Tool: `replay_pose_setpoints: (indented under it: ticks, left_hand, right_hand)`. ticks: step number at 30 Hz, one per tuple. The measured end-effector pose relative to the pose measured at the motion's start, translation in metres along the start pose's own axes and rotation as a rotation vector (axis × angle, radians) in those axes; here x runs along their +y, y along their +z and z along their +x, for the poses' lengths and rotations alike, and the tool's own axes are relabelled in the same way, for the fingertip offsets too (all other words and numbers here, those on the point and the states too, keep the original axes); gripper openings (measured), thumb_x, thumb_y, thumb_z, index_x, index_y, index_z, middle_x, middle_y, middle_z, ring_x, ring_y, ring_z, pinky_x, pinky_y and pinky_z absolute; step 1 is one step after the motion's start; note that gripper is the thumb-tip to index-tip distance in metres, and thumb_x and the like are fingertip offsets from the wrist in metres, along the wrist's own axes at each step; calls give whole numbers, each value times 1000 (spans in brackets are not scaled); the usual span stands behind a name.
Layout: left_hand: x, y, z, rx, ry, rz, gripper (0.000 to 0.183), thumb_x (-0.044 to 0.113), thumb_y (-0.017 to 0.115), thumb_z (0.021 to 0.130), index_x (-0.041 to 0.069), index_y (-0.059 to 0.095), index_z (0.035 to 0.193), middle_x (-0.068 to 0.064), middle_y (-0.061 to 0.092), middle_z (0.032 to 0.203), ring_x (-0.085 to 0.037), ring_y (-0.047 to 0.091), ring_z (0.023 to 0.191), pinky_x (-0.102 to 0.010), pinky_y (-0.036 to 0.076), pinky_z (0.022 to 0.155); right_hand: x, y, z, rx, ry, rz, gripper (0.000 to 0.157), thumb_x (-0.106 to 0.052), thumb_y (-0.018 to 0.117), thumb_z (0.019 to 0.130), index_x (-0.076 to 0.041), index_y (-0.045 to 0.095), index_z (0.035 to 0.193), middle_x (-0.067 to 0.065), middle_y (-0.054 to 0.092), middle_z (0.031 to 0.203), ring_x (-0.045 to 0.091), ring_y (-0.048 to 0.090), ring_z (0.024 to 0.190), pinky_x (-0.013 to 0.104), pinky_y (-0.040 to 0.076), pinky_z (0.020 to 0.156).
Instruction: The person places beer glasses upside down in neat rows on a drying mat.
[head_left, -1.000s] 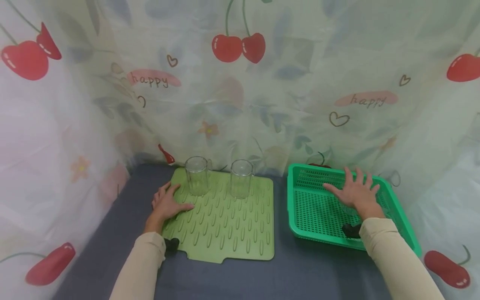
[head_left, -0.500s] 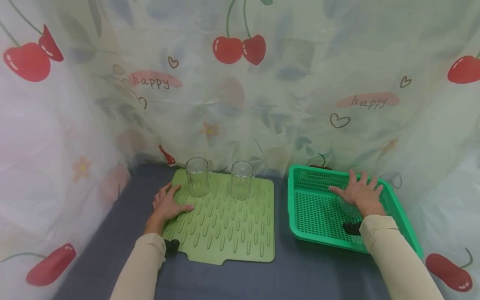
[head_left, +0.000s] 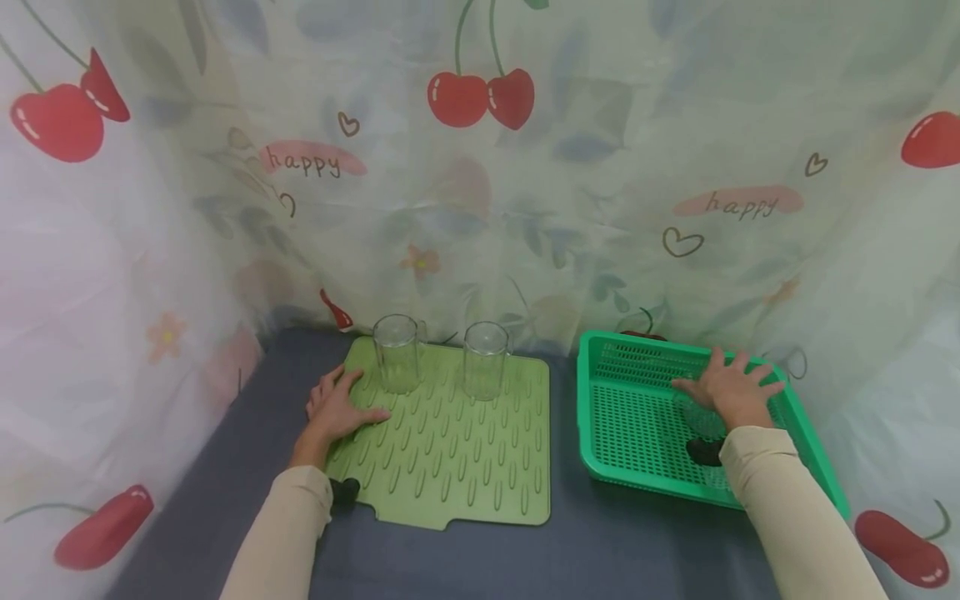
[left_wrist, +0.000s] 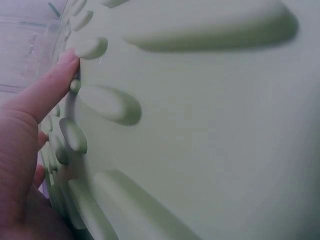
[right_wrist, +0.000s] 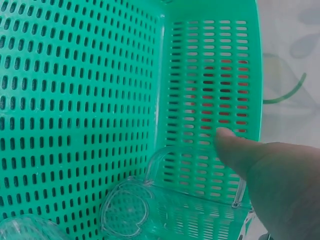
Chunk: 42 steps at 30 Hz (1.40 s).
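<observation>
My left hand rests with spread fingers on the left edge of a green drying mat with raised ridges. In the left wrist view its thumb lies along the ridges. Two clear glass mugs stand on the mat's far part, a left mug and a right mug. My right hand is spread over the right side of a green plastic basket. Below it, a glass mug lies on its side in the basket, handle near the thumb. Another clear glass piece shows partly at the lower left.
A dark grey cloth covers the table under mat and basket. A printed curtain with cherries closes in the back and both sides, close behind the mugs and the basket's far rim.
My right hand has moved a little to the right over the basket, its fingers still spread, uncovering more of the glass below. The left hand and the two standing mugs have stayed put.
</observation>
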<state>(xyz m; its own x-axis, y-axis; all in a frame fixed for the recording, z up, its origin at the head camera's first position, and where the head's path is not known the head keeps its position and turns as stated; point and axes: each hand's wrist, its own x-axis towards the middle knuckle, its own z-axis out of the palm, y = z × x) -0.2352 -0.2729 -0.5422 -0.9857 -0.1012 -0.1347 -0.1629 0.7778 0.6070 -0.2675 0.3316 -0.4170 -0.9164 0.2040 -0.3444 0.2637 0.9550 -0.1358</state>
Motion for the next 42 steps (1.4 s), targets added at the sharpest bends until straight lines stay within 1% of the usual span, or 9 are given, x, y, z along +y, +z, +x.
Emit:
replay_pose_setpoints:
  ticks: [5,9,15,19,22,27,29,35,42]
  left_hand:
    - [1,1,0,-9,-1,2,109,56,84,77,15,30,162,-21,6,170,-52,9,150,-73,11,116]
    - [2,0,-1,-6,-7,6,108,56,84,78,15,30,162,-21,6,170,-52,8,150,-73,12,116]
    - [4,-1,-1,-14,1,6,108,55,84,78,14,29,162,-22,6,170,-53,8,151,-74,12,115]
    - [3,-2,0,-15,0,16,108,56,84,78,14,29,162,-22,5,170,-53,8,151,-74,11,116]
    - [1,-1,1,-11,1,15,108,55,84,78,14,29,162,-22,5,170,-53,7,151,-74,11,116]
    - [-1,3,3,-17,-2,12,109,57,84,78,16,28,162,-21,4,171,-52,6,151,-74,11,116]
    - [-2,4,3,-21,-4,9,110,57,83,78,16,28,162,-21,4,171,-53,6,151,-74,10,116]
    - [-3,4,2,-19,-3,5,109,58,83,78,16,28,162,-21,4,171,-52,6,151,-74,11,116]
    - [-3,1,2,-14,-6,7,109,58,83,78,17,28,162,-20,4,171,-51,7,152,-73,11,116]
  right_hand:
    - [3,5,3,3,-13,-6,110,-50,68,93,10,3,157,51,-15,152,80,-9,135,89,10,105]
    - [2,7,6,-22,-45,-3,101,-37,71,93,12,8,154,53,-16,149,82,-8,130,91,14,100]
    - [0,7,9,-59,-43,7,76,-8,54,99,11,7,155,54,-19,147,84,-12,127,93,12,97]
    - [1,9,8,-21,-87,-15,64,3,46,100,12,13,154,56,-13,146,86,-9,125,94,12,94]
    - [0,10,7,17,-137,-54,56,5,43,100,11,20,151,56,-5,146,86,-3,124,94,16,92]
    - [-3,6,3,60,-206,-124,42,6,48,99,5,39,140,52,12,140,83,11,121,89,25,88]
    - [-5,5,2,69,-218,-135,38,7,51,98,2,45,135,50,16,139,81,13,121,88,26,87]
    - [-12,3,0,65,-236,-131,45,2,64,92,-3,51,135,48,14,143,81,5,128,90,25,93]
    - [-18,-4,-6,101,-268,-98,49,-10,78,86,-7,56,129,44,20,142,76,15,124,85,30,89]
